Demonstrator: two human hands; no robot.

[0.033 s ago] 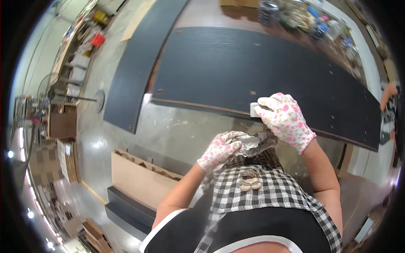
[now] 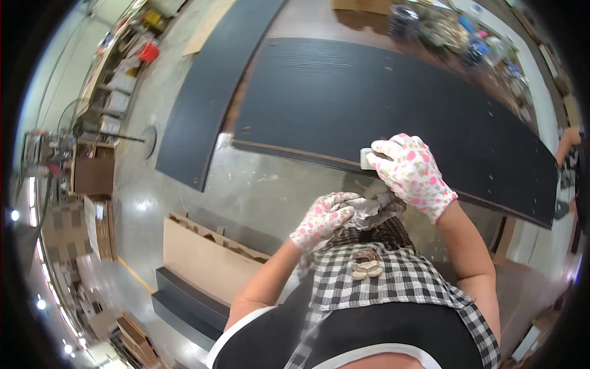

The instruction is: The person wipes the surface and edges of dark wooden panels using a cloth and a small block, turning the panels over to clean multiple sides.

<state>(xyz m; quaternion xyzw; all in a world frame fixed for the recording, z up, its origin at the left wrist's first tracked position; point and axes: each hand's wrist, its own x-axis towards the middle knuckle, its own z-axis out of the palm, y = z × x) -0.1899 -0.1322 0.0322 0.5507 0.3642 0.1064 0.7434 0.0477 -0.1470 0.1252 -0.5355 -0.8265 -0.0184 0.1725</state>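
A large black board point(image 2: 332, 98) lies across the work surface in front of me. At its near long edge, my right hand point(image 2: 413, 175), in a white glove with pink flowers, grips a small white block point(image 2: 366, 158) between thumb and fingers. The block touches the edge, where a brownish strip shows. Closer to my body, my left hand point(image 2: 324, 220), gloved alike, is closed on a crumpled grey-white rag point(image 2: 369, 212). The rag hangs in front of my checked apron, below the board's edge. Its far end passes under my right hand, so I cannot see all of it.
A narrower black board point(image 2: 209, 98) lies to the left. Bags and small bottles point(image 2: 452, 34) crowd the far right, near a cardboard box point(image 2: 362, 6). At lower left stand an upright cardboard piece point(image 2: 209, 252) and black panels point(image 2: 184, 307). Another person's arm point(image 2: 570, 144) shows at the right.
My right hand and the white block have slid a little left along the board's edge. My view has shifted slightly; the left hand still holds the rag.
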